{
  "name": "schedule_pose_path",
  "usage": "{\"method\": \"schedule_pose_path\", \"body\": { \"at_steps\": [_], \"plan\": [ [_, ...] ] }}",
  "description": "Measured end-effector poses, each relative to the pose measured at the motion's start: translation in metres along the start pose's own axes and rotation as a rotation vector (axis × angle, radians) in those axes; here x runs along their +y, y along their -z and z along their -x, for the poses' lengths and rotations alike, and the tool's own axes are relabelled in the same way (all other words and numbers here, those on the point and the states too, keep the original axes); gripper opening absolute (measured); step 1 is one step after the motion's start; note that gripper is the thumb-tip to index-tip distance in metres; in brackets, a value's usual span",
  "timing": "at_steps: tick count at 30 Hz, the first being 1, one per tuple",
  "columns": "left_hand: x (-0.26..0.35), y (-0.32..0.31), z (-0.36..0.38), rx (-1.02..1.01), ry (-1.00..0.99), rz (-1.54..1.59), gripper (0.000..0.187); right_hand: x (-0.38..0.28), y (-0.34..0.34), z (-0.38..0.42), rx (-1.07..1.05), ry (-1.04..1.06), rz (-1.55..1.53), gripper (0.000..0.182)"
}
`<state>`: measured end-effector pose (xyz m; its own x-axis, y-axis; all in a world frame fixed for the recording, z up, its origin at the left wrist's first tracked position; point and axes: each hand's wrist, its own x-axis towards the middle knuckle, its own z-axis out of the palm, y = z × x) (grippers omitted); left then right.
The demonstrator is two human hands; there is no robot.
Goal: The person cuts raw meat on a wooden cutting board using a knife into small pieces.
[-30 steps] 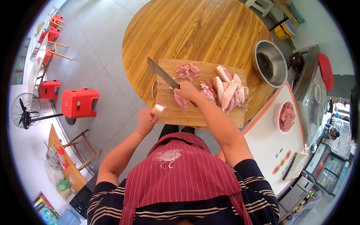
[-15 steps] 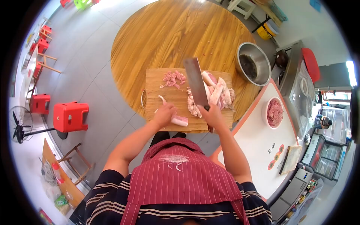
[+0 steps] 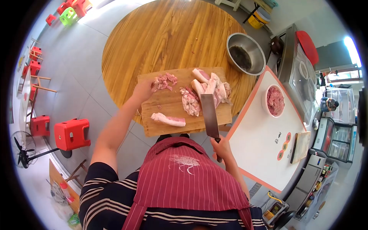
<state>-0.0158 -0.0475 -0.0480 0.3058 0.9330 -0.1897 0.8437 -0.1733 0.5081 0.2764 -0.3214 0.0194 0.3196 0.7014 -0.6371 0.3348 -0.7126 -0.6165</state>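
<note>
Grey tiled floor (image 3: 88, 50) under my round wooden table (image 3: 168, 34). Red plastic stools (image 3: 72, 134) left, black standing fan (image 3: 21, 151) beyond. Glass-fronted display cabinet (image 3: 334, 143) far right; bright light (image 3: 350, 50) above it.

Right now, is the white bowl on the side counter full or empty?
Filled, not empty: the white bowl on the white counter holds pink minced meat covering most of its inside. How deep the meat lies cannot be told.
</note>
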Motion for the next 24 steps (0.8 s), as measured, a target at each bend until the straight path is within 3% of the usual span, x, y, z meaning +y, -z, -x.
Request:
{"method": "schedule_pose_path", "body": {
  "at_steps": [2, 3, 5, 6, 8, 11, 15, 17, 20, 24],
  "plan": [
    [-0.007, -0.001, -0.001, 0.031, -0.177, -0.221, 0.025, 0.003, -0.005, -0.004, -0.023, -0.008, 0.051, 0.027],
    [-0.009, -0.010, -0.002, 0.022, -0.176, -0.221, 0.025, 0.010, -0.010, -0.011, -0.042, 0.068, 0.108, 0.028],
    [-0.015, -0.038, 0.007, 0.060, -0.569, -0.478, 0.034, 0.012, -0.018, -0.018, -0.079, 0.117, 0.159, 0.029],
    [-0.007, -0.045, 0.028, 0.024, -0.564, -0.473, 0.034, 0.008, -0.021, -0.021, -0.083, 0.196, 0.238, 0.029],
    [0.024, -0.053, 0.077, -0.278, -0.678, -0.263, 0.047, 0.002, -0.026, -0.031, -0.109, 0.259, 0.311, 0.029],
    [0.022, -0.083, 0.108, -0.175, -0.817, -0.252, 0.045, -0.002, -0.032, -0.052, -0.165, 0.331, 0.302, 0.027],
    [0.006, -0.105, 0.099, -0.127, -0.599, -0.250, 0.032, -0.006, -0.022, -0.077, -0.236, 0.289, 0.284, 0.026],
    [0.006, -0.105, 0.097, 0.044, -0.313, -0.084, 0.036, -0.021, -0.014, -0.075, -0.211, 0.221, 0.280, 0.026],
    [0.027, -0.090, 0.108, 0.215, -0.290, 0.021, 0.038, -0.015, -0.013, -0.084, -0.285, 0.249, 0.342, 0.027],
    [0.031, -0.101, 0.126, 0.128, -0.185, -0.121, 0.041, -0.017, -0.012, -0.077, -0.409, 0.161, 0.273, 0.034]
  ]
}}
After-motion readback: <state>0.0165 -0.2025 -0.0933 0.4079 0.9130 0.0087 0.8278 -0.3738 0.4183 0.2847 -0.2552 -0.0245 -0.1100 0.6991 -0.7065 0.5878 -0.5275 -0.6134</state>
